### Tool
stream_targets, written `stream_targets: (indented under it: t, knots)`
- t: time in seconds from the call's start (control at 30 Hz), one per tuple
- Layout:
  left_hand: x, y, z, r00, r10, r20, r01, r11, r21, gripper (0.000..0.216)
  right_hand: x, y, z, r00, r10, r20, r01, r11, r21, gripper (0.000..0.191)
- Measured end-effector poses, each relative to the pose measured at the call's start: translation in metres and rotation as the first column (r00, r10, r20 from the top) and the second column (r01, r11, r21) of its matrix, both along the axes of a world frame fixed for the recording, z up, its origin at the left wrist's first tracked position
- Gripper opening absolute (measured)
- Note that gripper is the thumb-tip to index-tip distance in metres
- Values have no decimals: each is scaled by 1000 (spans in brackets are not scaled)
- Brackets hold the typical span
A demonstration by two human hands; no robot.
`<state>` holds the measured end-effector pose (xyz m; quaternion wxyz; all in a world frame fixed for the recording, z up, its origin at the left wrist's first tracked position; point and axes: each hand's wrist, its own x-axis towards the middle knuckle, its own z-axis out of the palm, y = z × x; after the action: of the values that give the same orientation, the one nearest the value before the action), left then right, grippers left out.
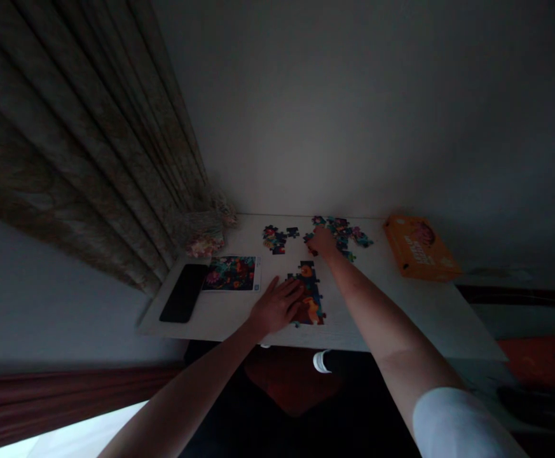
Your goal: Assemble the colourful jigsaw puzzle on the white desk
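My left hand lies with its fingers spread over the left part of a partly joined jigsaw puzzle, whose visible side shows orange and dark red shapes. Farther back, my right hand is closed, with a dark puzzle piece at its fingers; the grip itself is partly hidden. Loose puzzle pieces lie heaped around and behind that hand. A smaller cluster of puzzle pieces sits to its left, with a dark puzzle piece beside it.
A printed picture sheet lies at the left, touching or close to a black phone. Behind them is a crumpled clear bag. An orange box stands at the back right of the white table. Curtains hang at the left.
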<state>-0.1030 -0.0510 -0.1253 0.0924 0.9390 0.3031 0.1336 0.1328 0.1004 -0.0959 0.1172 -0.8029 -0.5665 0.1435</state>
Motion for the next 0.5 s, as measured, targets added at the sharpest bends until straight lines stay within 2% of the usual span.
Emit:
stream_targets:
  t: [0.1,0.2,0.3,0.37,0.43,0.5]
  knots:
    - [0,0,-3,1000,3,15,-3,1000,-4,47,5,1,-4,1000,-27,-13,27,999,30,42]
    - [0,1,-2,1000,6,17,-6,1000,-21,47,8,5,-6,995,-15,-102,26,994,103,42]
    - [-1,3,0,1000,23,19,-23,999,-37,48,11,5,-7,977,66,-205,-23,978,206,23]
    - [-1,4,1,999,33,24,-32,999,-40,48,11,0,-7,950,78,-304,-4,972,235,5]
    - [-1,4,2,998,48,39,-46,998,-38,48,9,-10,-7,861,44,-506,92,966,241,6]
    - [-2,4,3,995,73,62,-71,997,-34,48,5,-26,-7,678,22,-734,220,948,232,12]
